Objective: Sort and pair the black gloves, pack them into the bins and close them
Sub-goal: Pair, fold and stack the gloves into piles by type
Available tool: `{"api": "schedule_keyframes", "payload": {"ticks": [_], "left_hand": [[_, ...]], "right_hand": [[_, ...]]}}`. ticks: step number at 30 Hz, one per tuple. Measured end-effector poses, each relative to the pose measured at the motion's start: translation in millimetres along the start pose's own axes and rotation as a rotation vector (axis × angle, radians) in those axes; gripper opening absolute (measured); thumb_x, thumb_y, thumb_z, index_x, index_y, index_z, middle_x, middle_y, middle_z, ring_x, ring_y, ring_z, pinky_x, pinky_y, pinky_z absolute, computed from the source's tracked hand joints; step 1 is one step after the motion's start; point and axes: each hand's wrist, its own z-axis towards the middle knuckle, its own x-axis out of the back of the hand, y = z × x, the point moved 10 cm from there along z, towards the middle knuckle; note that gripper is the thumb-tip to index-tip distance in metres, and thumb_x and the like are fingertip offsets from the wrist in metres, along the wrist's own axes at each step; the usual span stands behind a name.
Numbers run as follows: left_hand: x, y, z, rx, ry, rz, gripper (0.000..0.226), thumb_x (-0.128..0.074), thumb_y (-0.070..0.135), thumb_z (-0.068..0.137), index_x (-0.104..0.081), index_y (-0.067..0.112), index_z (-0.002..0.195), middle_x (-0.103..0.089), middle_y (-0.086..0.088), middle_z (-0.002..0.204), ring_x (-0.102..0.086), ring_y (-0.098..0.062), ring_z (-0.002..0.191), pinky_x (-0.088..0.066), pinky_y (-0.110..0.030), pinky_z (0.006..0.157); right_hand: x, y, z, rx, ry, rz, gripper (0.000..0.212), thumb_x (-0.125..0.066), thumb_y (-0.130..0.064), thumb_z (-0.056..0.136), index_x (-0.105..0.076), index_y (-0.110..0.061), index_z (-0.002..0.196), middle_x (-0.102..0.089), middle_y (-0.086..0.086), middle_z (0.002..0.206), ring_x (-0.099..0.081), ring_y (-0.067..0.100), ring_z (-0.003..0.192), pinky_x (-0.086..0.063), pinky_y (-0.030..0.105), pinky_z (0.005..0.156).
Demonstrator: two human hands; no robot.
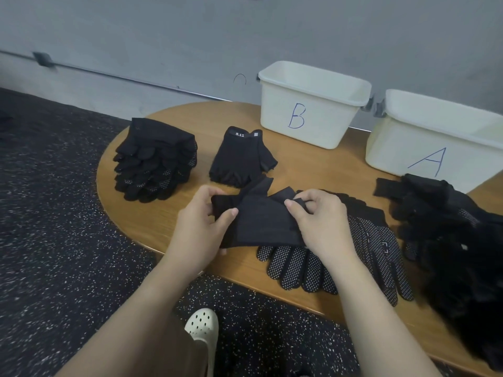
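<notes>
Nearest, the left hand [202, 227] and the right hand [321, 221] each pinched an edge of a plain black glove [261, 221], thumbs curled over the cloth, holding it just above the table [299, 170]. Under it lay dotted gloves [340, 265]; to the right sat an unsorted heap [449, 240]. Farther off, a dotted stack [155, 161] and a fingerless pile [241, 159] looked sorted. Bin B [307, 110] and bin A [424, 148] stood open, their insides mostly hidden. Sorting seemed about halfway; packing and closing remained.

Sorting workroom, lettered bins [313, 104] on wooden table [168, 213], speckled rubber floor [54, 240], grey wall [163, 36]
</notes>
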Motion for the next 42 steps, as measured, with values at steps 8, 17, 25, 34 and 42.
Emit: {"api": "schedule_keyframes", "payload": {"ticks": [8,17,25,34,42], "left_hand": [[8.7,-1.9,1.8,-0.096,0.033,0.233,0.028,-0.076,0.034,0.092,-0.054,0.044,0.106,-0.066,0.011,0.095,-0.066,-0.007,0.085,-0.055,-0.024,0.048],[-6.1,30.0,-9.3,-0.416,0.051,0.678,0.041,-0.062,0.033,0.100,-0.058,0.018,0.138,-0.056,0.002,0.132,-0.052,-0.021,0.117,-0.049,-0.038,0.092],[-38.2,-4.6,-13.5,-0.379,-0.247,0.951,0.056,-0.016,0.043,0.110,-0.023,0.030,0.164,-0.016,0.006,0.172,-0.004,-0.016,0.160,-0.009,-0.041,0.129],[-36.9,-10.0,-10.6,-0.331,-0.257,0.989,0.056,-0.013,0.046,0.110,-0.008,0.036,0.165,-0.005,0.005,0.174,0.003,-0.021,0.161,0.001,-0.044,0.129],[-37.2,12.6,-15.9,-0.230,-0.067,0.937,0.062,-0.034,0.053,0.106,-0.029,0.027,0.162,-0.026,-0.006,0.170,-0.013,-0.029,0.159,-0.004,-0.049,0.129]], "right_hand": [[-8.5,-13.9,-9.5,0.112,0.067,-0.245,0.011,-0.073,-0.033,0.094,-0.072,-0.022,0.095,-0.072,0.000,0.088,-0.068,0.016,0.087,-0.051,0.022,0.066],[-8.9,-58.1,-37.6,0.362,0.162,-0.536,0.018,-0.068,-0.032,0.095,-0.070,-0.018,0.107,-0.065,-0.003,0.102,-0.063,0.022,0.095,-0.053,0.039,0.079],[-89.0,-29.3,-62.8,0.435,-0.382,-0.807,0.064,-0.013,-0.055,0.107,-0.018,-0.027,0.165,-0.009,-0.007,0.172,-0.002,0.009,0.158,0.006,0.032,0.128],[-71.6,-10.9,-62.9,0.314,-0.361,-0.874,0.079,-0.002,-0.071,0.099,-0.007,-0.029,0.165,0.003,-0.009,0.172,0.012,0.008,0.157,0.011,0.036,0.127],[-29.3,-18.9,-68.1,0.182,-0.425,-0.747,0.082,-0.007,-0.077,0.095,-0.012,-0.033,0.165,-0.002,-0.010,0.172,0.008,0.005,0.157,0.012,0.029,0.125]]}}
